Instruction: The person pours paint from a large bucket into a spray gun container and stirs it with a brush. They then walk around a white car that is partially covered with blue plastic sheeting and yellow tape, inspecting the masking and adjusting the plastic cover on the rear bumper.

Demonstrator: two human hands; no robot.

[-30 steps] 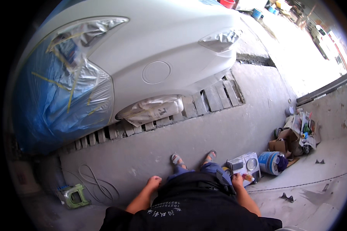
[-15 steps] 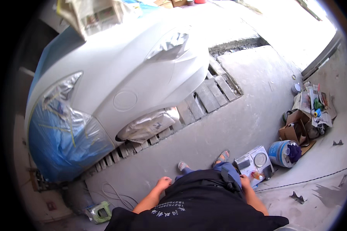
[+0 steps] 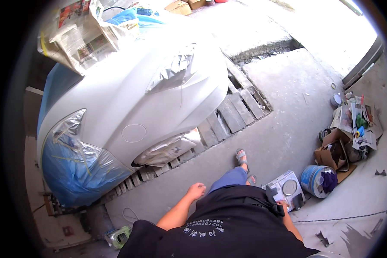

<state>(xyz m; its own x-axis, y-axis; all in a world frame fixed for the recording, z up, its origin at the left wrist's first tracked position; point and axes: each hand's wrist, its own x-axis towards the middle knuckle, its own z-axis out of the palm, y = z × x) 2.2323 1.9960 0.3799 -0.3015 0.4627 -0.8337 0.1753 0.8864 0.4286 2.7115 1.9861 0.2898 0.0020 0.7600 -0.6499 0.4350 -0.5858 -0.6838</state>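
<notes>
My left hand (image 3: 196,191) hangs beside my thigh above the grey floor, its fingers loosely bent and apart with nothing in them. At my right hip is my right hand (image 3: 282,204), partly covered by the black apron (image 3: 228,215); its fingers do not show well. In the picture it overlaps the edge of a white box (image 3: 284,180) with a round lid (image 3: 289,187) on top. To the far left stands a white car body (image 3: 112,112). Blue plastic film (image 3: 73,167), silvery film (image 3: 176,66) and newspaper (image 3: 84,41) cover parts of it.
Wooden slats (image 3: 236,107) cover a floor channel under the car's edge. A blue-white bucket (image 3: 310,178) holding purple cloth, a cardboard box (image 3: 331,150) and newspapers (image 3: 346,120) line the right wall. A green-framed device (image 3: 118,236) with a cable lies at lower left.
I have taken a step, one foot now further forward. My left hand has swung forward and right, and my right hand has shifted slightly right. The view has turned a little.
</notes>
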